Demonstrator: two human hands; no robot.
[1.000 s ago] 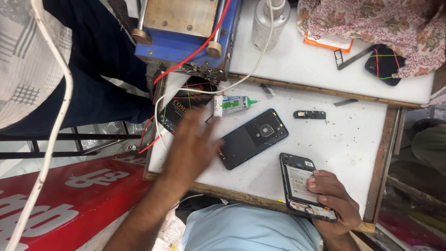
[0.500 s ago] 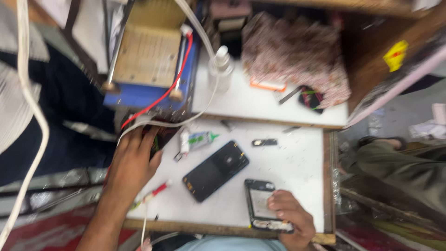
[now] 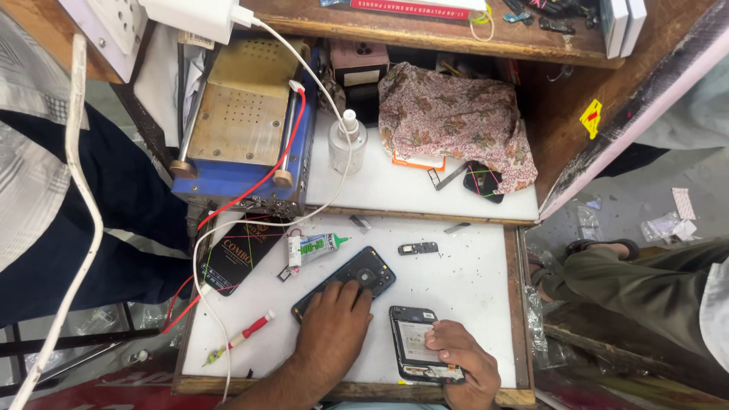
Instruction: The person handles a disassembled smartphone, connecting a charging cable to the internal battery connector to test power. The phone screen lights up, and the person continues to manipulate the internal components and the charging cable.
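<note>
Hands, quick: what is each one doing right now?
Left hand: open, fingers pressing on the dark phone back cover.
Right hand: gripping the opened phone.

Head cam, steep down, close on workbench (image 3: 456,288)

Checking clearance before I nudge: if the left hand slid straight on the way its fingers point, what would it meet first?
The left hand already rests on the black phone back cover; beyond it, probably the small black rectangular part.

Two hands work on the white bench: the left hand (image 3: 332,332) and the right hand (image 3: 463,361). Two phone parts lie there: one dark back cover (image 3: 357,275) and one opened phone body (image 3: 416,351). There is also one glue tube (image 3: 313,247), one red-handled screwdriver (image 3: 244,335), one clear spray bottle (image 3: 347,144) and one floral cloth (image 3: 454,121)
</note>
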